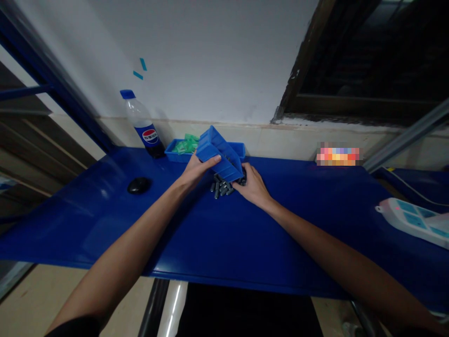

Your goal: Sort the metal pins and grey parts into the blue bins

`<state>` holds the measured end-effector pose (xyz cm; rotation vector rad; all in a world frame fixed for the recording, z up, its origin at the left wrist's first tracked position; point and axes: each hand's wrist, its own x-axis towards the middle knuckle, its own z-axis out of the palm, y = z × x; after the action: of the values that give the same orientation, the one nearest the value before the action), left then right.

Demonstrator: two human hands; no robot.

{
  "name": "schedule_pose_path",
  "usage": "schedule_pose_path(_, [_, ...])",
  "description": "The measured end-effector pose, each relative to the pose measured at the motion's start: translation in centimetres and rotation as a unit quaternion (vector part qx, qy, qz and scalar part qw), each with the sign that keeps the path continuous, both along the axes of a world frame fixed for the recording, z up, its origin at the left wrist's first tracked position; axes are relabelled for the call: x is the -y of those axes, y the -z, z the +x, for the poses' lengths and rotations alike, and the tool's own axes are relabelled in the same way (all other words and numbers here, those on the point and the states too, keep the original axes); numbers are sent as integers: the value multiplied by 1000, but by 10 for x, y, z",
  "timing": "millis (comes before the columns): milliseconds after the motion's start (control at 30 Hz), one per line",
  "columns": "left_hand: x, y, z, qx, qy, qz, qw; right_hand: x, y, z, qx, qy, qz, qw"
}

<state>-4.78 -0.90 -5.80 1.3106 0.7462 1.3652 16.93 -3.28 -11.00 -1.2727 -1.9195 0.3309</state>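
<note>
A small blue plastic bin (219,157) is tilted steeply above the table, its lower end toward the right. My left hand (199,167) grips its left side, thumb across the outer wall. Under the bin, several short dark grey cylindrical pieces (221,188) lie in a loose pile on the blue table (210,234). At the bin's lower right end my right hand (254,185) curls around some of these pieces, close to the bin's edge. Its fingertips are partly hidden, and so is most of the bin's inside.
Behind the tilted bin stands another blue bin (171,156) with green plastic packets (187,144). A cola bottle (147,131) and a black mouse-like object (139,185) are on the left. To the right are a blurred-out colourful item (338,154) and a white power strip (410,220).
</note>
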Motion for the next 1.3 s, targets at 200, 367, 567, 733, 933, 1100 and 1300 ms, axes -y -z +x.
schedule_pose_path(200, [-3, -4, -9, -47, -6, 12, 999, 0, 4, -2, 15, 10, 1, 1000])
schedule_pose_path(367, [-6, -4, -13, -88, -5, 27, 996, 0, 6, -2, 35, 10, 6, 999])
schedule_pose_path(567, [2, -13, -12, -127, -7, 28, 991, 1, 6, -4, 48, 22, 3, 999])
schedule_pose_path(733, [6, -19, -10, -169, -3, 30, 985, 2, 4, -4, 62, 34, -1, 998])
schedule_pose_path(933, [9, -26, -7, -199, 23, 29, 979, 1, 5, -2, 25, 30, 2, 999])
schedule_pose_path(1100, [10, -31, -1, -201, 22, 38, 979, 0, -2, 2, -62, 23, -22, 998])
schedule_pose_path(1300, [9, -33, 10, -227, 23, 25, 973, -4, -8, 4, -150, 51, -68, 985])
